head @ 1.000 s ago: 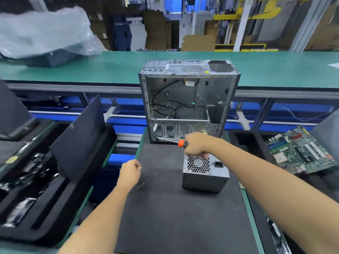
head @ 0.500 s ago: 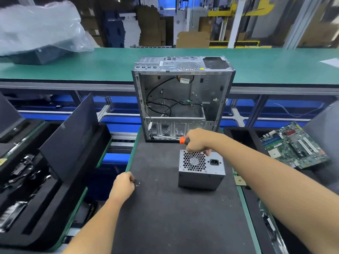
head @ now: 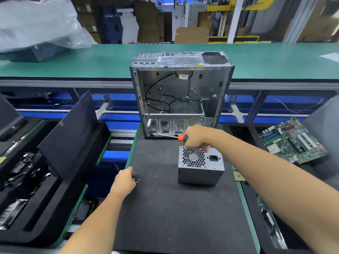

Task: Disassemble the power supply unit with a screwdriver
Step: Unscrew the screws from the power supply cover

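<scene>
Right hand point(head: 197, 138) fisted around screwdriver point(head: 176, 136), resting on top rear edge of power supply unit point(head: 200, 166), shaft pointing left; left hand point(head: 124, 182) loosely curled at mat's left edge, touching small screws point(head: 136, 180). Biggest first: desk point(head: 183, 217) with black mat, open empty computer case point(head: 180, 94) behind, power supply unit mid-mat, screws tiny.

Left hand point(head: 123, 182) now farther toward the mat's point(head: 165, 208) left edge than a second ago, knuckles curled, fingertips just beside the small loose screws point(head: 136, 180); earlier above and left of them, with a clear gap. Right hand point(head: 197, 137) barely shifted relative to the power supply unit point(head: 200, 166): a little higher over its rear top edge, with more of the fan grille uncovered. Whole scene slightly lower and closer in view than one second ago, from head movement.
</scene>
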`<state>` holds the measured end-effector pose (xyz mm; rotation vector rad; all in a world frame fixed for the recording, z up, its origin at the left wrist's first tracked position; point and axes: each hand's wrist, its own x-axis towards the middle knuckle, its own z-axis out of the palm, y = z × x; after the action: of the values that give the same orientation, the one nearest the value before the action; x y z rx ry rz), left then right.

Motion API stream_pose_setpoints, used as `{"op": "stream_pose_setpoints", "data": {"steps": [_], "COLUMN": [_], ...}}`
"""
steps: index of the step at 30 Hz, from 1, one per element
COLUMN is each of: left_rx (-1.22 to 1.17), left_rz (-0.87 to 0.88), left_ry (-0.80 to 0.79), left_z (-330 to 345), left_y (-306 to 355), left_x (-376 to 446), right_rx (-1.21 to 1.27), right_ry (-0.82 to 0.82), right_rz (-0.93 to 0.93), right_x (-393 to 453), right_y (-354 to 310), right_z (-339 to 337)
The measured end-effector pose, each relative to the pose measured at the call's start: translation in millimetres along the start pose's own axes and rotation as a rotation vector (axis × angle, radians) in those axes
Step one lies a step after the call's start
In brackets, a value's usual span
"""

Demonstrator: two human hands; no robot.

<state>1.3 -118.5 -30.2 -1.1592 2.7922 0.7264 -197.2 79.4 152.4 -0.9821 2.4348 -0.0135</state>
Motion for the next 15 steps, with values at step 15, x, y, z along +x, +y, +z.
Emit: {"op": "stream_pose_setpoints", "data": {"steps": [15], "left_rx": [-0.539], "left_rz": [0.002], "left_ry": [0.332], "left_z": [-46.2], "left_y": [90.2], "left_x": [2.5], "right_rx": [-0.013], "right_ry": [-0.005], "right_rz": [-0.043], "right_x": [-9.7], "right_y": [-4.0], "right_z": [-17.6]}}
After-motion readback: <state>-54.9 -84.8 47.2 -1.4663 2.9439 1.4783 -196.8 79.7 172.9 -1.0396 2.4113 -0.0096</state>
